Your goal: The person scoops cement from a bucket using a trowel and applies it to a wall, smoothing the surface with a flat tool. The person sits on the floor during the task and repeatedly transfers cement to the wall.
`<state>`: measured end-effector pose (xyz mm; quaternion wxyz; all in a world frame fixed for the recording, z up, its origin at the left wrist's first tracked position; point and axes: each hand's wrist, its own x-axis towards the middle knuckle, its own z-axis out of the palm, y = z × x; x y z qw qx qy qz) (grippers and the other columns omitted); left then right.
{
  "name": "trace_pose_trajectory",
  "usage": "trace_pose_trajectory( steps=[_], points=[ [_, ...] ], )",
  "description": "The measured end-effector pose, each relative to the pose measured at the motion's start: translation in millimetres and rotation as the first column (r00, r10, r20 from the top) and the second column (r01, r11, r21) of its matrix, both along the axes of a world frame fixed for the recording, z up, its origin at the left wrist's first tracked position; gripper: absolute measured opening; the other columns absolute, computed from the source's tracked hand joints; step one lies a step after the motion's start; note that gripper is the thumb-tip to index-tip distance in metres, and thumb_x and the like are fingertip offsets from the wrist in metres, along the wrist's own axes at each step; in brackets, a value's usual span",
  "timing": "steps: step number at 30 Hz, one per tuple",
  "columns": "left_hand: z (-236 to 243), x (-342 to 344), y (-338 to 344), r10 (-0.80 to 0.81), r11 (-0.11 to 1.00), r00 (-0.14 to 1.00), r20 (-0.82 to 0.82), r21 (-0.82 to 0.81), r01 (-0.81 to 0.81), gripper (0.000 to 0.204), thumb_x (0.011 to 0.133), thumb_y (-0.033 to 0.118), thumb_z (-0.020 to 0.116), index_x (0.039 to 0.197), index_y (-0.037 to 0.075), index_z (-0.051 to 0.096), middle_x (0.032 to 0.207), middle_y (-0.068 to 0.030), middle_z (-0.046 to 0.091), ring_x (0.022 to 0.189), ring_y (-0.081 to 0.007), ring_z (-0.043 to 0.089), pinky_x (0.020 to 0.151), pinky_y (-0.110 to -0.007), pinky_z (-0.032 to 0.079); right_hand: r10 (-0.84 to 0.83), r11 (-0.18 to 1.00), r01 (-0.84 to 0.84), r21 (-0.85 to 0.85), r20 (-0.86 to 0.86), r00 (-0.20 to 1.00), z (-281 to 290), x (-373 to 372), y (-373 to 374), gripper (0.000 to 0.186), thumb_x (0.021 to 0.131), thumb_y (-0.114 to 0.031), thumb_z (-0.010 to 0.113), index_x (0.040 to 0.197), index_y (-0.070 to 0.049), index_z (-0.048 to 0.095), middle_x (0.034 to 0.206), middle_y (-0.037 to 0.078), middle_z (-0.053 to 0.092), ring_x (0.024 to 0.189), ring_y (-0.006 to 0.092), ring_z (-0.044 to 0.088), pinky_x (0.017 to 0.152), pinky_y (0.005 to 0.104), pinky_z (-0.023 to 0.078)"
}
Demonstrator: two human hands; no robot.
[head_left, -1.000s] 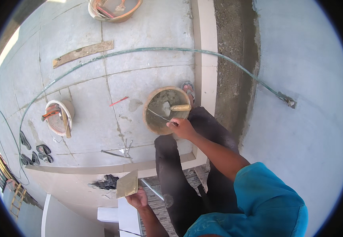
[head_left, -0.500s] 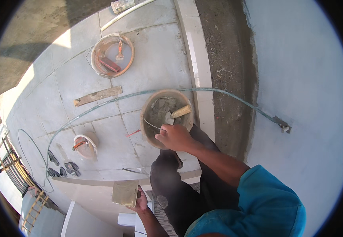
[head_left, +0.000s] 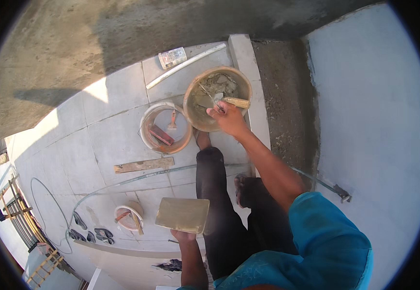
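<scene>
My right hand point(head_left: 228, 119) is closed on the thin wire handle of a bucket of mortar point(head_left: 190, 108). Wet grey mortar point(head_left: 219, 84) lies inside it, with a trowel point(head_left: 236, 102) whose wooden grip leans over the rim. My left hand point(head_left: 185, 236), lower in the picture, grips a rectangular plastering float point(head_left: 182, 215); its broad flat face is turned up and hides most of my fingers. Touching or nearly touching the mortar bucket on its left is a bucket of cloudy water point(head_left: 147, 140) with an orange-handled brush point(head_left: 172, 121) and a red block-shaped tool point(head_left: 161, 135) in it.
A green hose point(head_left: 123, 182) crosses the tiled floor near my feet. Close by lie a wooden strip point(head_left: 144, 165), a white pipe point(head_left: 186, 65) and a white tub point(head_left: 172, 58). A small bucket point(head_left: 135, 208) and several sandals point(head_left: 103, 234) are at left. A raised curb point(head_left: 245, 53) edges a dirt strip.
The mortar bucket has been carried forward over the hose, up beside the water bucket, by my right hand. My legs have stepped ahead, and the float has moved up and right.
</scene>
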<state>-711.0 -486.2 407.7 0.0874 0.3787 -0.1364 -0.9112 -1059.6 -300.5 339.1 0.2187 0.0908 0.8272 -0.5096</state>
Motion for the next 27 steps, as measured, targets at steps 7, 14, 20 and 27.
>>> trace_pose_trajectory(
  steps=[7,14,20,27],
  points=[
    [-45,-82,-59,-0.143,0.988,0.989,-0.022,0.057,0.144,0.055,0.099,0.038,0.057,0.141,0.003,0.05,0.137,-0.0174,0.058,0.121,-0.0345,0.06,0.102,-0.053,0.051,-0.333,0.906,0.374,-0.197,0.213,0.919,-129,-148,-11,0.025,0.095,-0.027,0.069,0.093,-0.002,0.066,0.083,0.005,0.064,0.076,0.0126,0.055,0.072,0.0312,0.046],
    [-73,-120,-118,-0.203,0.979,0.973,0.11,0.022,0.202,0.062,0.099,0.052,0.05,0.144,0.01,0.049,0.139,-0.0144,0.058,0.125,-0.0356,0.058,0.103,-0.057,0.049,0.522,0.817,-0.481,0.318,-0.052,0.852,-162,-176,-54,0.047,0.095,-0.041,0.062,0.124,-0.004,0.065,0.124,0.019,0.065,0.12,0.0265,0.059,0.105,0.0374,0.045],
    [-115,-200,-76,-0.202,0.973,0.968,0.146,-0.082,0.216,0.06,0.1,0.052,0.051,0.144,0.012,0.049,0.14,-0.0156,0.056,0.123,-0.0336,0.059,0.1,-0.055,0.051,0.5,0.252,-0.641,0.725,0.469,0.728,-231,-213,2,0.045,0.097,-0.04,0.053,0.13,-0.01,0.063,0.132,0.012,0.063,0.132,0.0322,0.049,0.114,0.0487,0.036],
    [-154,-297,-29,-0.138,0.901,0.986,-0.097,0.4,0.165,0.059,0.101,0.045,0.052,0.147,0.008,0.044,0.143,-0.0176,0.049,0.134,-0.0327,0.049,0.11,-0.054,0.044,0.486,0.216,-0.768,0.603,0.616,0.62,-253,-220,-14,0.048,0.089,-0.024,0.057,0.133,-0.008,0.059,0.126,0.015,0.066,0.122,0.0338,0.059,0.097,0.0518,0.049]
  ],
)
